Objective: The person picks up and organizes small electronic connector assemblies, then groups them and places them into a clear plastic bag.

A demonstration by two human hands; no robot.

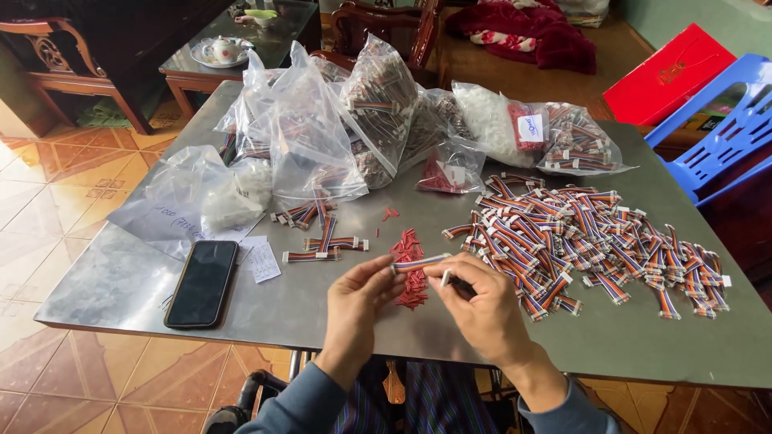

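Note:
Both my hands hold one short multicoloured ribbon cable [420, 263] with white connector ends, just above the grey metal table [121, 273]. My left hand [358, 301] pinches its left end. My right hand [482, 301] grips the right end by the white connector. A small heap of red pieces [412, 261] lies right behind the cable. To the right spreads a large pile of the same ribbon cables [595, 241]. A few finished-looking cables [322, 237] lie in a small group to the left of the red pieces.
A black phone [203, 283] lies face up near the table's front left edge, beside paper slips [261, 261]. Several clear plastic bags [322, 137] of cables and white parts fill the back. A blue plastic chair [724, 137] stands right; wooden furniture and a tea set behind.

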